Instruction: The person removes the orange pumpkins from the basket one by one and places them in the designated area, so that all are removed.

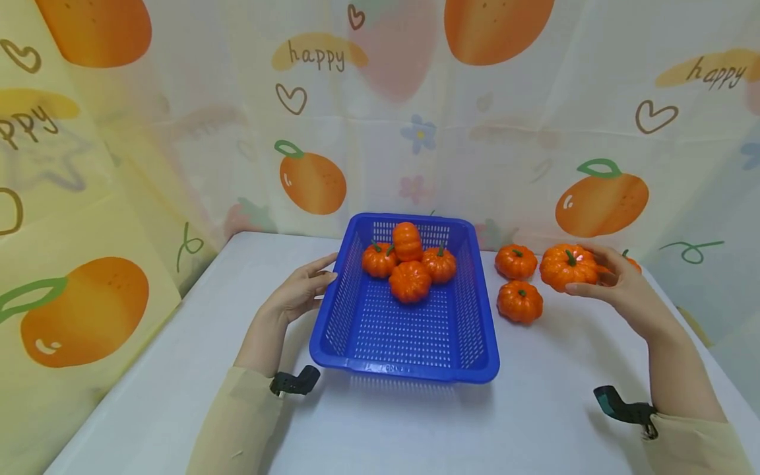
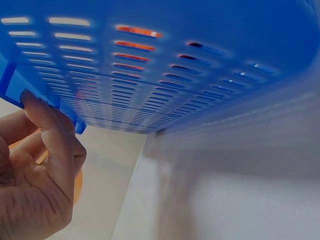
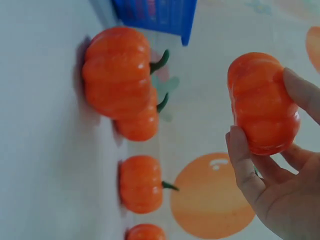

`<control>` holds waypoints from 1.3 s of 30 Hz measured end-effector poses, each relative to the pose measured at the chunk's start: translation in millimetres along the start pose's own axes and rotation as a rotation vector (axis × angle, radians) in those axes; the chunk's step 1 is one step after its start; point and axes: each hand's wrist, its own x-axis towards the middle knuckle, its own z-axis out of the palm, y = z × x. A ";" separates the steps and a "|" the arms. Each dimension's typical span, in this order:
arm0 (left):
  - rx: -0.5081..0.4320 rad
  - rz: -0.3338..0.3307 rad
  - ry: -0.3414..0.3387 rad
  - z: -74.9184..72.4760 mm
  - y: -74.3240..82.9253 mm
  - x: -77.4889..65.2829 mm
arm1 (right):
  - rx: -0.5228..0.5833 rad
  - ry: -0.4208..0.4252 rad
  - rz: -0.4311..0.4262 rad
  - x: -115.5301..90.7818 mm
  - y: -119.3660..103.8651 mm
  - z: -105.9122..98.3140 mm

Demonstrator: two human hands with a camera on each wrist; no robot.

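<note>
The left hand (image 1: 297,290) grips the left rim of a blue plastic basket (image 1: 404,371), its fingers bent at the rim in the left wrist view. Several small orange pumpkins (image 1: 410,282) lie together toward the basket's far end. To the right, the right hand (image 1: 623,284) holds another orange pumpkin (image 3: 262,102) between thumb and fingers, raised above the table. Just right of the basket sit two pumpkins, a back one (image 1: 516,262) and a nearer one (image 1: 520,302). Behind the right hand, a further pumpkin (image 1: 633,262) is mostly hidden.
All of this stands on a white table (image 1: 410,429). A patterned cloth (image 1: 505,171) with oranges and hearts hangs behind it, and a yellowish cloth (image 1: 113,218) hangs at the left. A black strap mount (image 1: 295,381) sits on the left wrist.
</note>
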 end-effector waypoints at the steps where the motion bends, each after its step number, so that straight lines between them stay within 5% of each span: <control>1: 0.000 -0.001 -0.001 0.0 0.3 -0.1 | 0.002 0.006 0.007 -0.5 4.5 -0.9; 7: -0.006 -0.003 -0.005 -0.2 0.7 -0.7 | -0.015 0.015 0.084 0.6 26.5 -1.7; 19: -0.014 0.002 -0.004 0.1 0.3 -1.1 | 0.135 -0.019 0.255 6.7 67.4 4.8; 39: -0.036 0.005 -0.013 -0.4 0.0 -1.3 | 0.120 -0.133 0.361 10.0 83.9 14.7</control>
